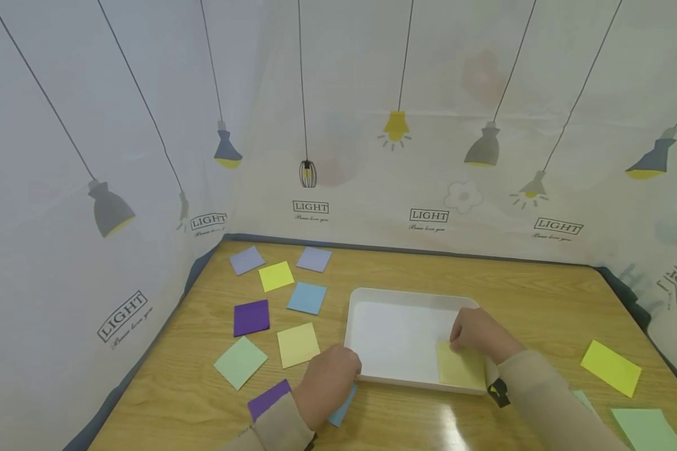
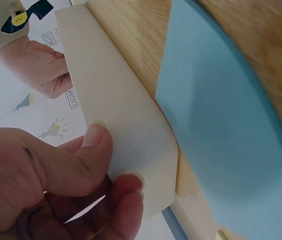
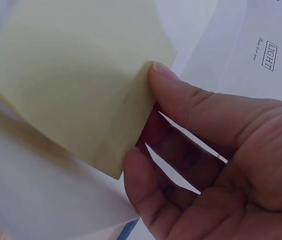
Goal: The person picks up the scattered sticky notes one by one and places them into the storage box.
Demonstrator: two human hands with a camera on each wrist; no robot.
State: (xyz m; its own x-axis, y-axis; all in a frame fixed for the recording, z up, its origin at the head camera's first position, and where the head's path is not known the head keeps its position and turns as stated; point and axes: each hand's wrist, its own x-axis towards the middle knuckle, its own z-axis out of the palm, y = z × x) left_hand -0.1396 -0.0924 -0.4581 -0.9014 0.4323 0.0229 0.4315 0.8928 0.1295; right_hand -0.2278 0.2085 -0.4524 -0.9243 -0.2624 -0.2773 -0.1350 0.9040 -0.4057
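Observation:
A white tray (image 1: 395,332) lies on the wooden table, its long side across the view. My left hand (image 1: 330,382) holds its front left corner, with thumb and fingers at the rim of the tray wall (image 2: 116,105) in the left wrist view. With my right hand (image 1: 482,335) I pinch a pale yellow sticky note (image 1: 457,368) by one edge, over the tray's right end. The right wrist view shows thumb and fingers on that edge. Beneath my left hand, a blue sticky note (image 1: 344,408) is partly hidden.
Left of the tray lie several loose notes, among them a purple one (image 1: 251,317), a light green one (image 1: 240,362) and a pale yellow one (image 1: 298,345). A bright yellow note (image 1: 611,368) and a green note (image 1: 649,429) lie at right. Printed cloth (image 1: 361,175) encloses the table.

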